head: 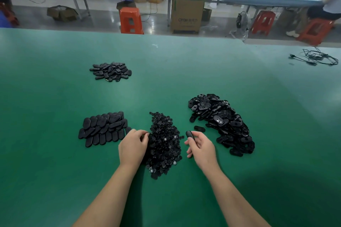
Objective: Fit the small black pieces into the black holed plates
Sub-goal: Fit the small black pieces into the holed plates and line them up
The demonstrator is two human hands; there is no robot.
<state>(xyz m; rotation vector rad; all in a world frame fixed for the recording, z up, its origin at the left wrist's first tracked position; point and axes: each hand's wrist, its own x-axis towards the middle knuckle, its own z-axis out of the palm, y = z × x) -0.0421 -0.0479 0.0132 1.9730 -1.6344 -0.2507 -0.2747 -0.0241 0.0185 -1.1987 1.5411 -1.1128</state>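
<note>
While both forearms reach in from the near edge, a wide green table (184, 64) fills the head view, its far edge running left to right below a factory aisle. At near centre lies a heap of small black pieces (164, 143). The left hand (132, 145) rests on the heap's left side, fingers curled and fingertips pinching at the pieces; whether one is actually held cannot be told. The right hand (201, 145) sits just right of the heap, thumb and fingers pinching one black oval plate (190, 134) upright. A single loose plate (199, 128) lies just beyond that hand. To the right, a large jumbled pile of holed plates (221, 123) stretches from mid-table toward the near right. To the left, a tidier overlapping stack of plates (104, 128) lies near the left hand. Farther off, at far left, a smaller pile (110, 71) sits well apart. Bare green surface surrounds every pile. Tangled black cables (317, 57) lie at the far right edge.
</note>
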